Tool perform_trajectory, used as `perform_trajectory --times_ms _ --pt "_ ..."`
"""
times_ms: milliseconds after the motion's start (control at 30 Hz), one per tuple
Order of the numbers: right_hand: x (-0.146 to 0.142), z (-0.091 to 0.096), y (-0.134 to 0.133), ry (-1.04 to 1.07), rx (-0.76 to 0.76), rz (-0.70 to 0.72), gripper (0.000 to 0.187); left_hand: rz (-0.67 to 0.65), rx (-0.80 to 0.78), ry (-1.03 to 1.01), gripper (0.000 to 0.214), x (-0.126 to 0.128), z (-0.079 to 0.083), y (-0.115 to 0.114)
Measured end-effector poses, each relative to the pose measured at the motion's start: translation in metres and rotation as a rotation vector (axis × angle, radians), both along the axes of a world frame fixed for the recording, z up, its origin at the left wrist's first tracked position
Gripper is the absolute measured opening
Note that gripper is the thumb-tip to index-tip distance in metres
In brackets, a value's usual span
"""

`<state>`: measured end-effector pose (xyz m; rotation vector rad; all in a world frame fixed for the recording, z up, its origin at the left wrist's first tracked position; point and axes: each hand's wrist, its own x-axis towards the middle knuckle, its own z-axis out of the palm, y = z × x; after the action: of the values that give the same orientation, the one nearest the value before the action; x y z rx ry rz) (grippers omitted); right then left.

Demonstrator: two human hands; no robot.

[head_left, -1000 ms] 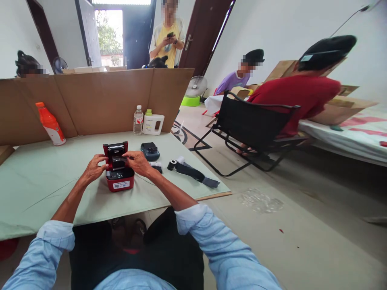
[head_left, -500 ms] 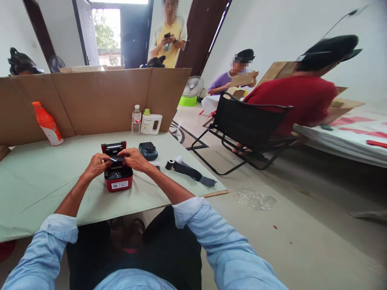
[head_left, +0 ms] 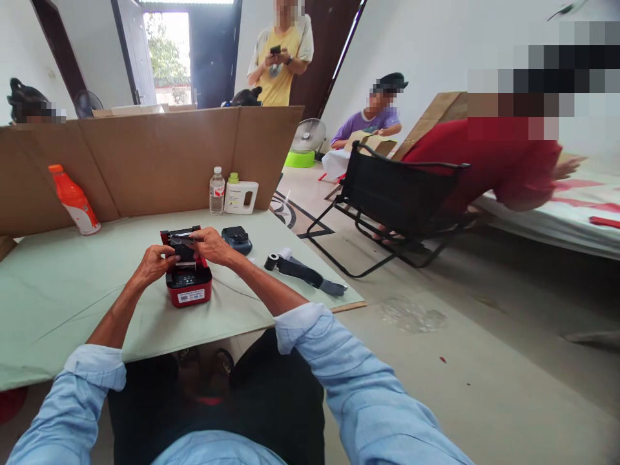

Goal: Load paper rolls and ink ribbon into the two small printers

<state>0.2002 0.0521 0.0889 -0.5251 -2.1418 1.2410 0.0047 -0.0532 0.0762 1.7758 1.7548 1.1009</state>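
Observation:
A small red and black label printer [head_left: 190, 292] stands on the table in front of me with its lid tipped up. A thin black ribbon [head_left: 183, 249] stretches across its opened inside. My left hand [head_left: 157, 263] pinches the ribbon's lower left side with thumb and finger. At the upper right my right hand [head_left: 209, 245] is closed on the ribbon close to the lid. The hands partly cover the printer's inside. Behind my right hand sits a dark blue-black device [head_left: 237, 239]. Right of it lie a small roll [head_left: 272, 261] and a crumpled black strip [head_left: 303, 272].
A cardboard screen [head_left: 159, 161] borders the table's [head_left: 97, 310] far side. Before it stand an orange bottle [head_left: 73, 200], a clear water bottle [head_left: 217, 192] and a white jug [head_left: 241, 197]. To the right are a black folding chair [head_left: 402, 187] and several people.
My right hand has risen slightly toward the lid, and more of the black ribbon shows between my hands. My left hand stays almost in place. The person in red has leaned farther right.

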Motion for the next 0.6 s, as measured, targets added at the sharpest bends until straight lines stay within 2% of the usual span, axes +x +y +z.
perform_trajectory --times_ms 300,600 --pt "-0.001 0.001 0.003 -0.046 -0.015 -0.015 0.019 -0.014 -0.004 -0.046 0.03 0.005 -0.004 0.002" --pt "-0.002 0.017 0.003 -0.012 -0.064 0.023 0.019 -0.083 -0.075 -0.058 0.036 0.007 0.0 0.001"
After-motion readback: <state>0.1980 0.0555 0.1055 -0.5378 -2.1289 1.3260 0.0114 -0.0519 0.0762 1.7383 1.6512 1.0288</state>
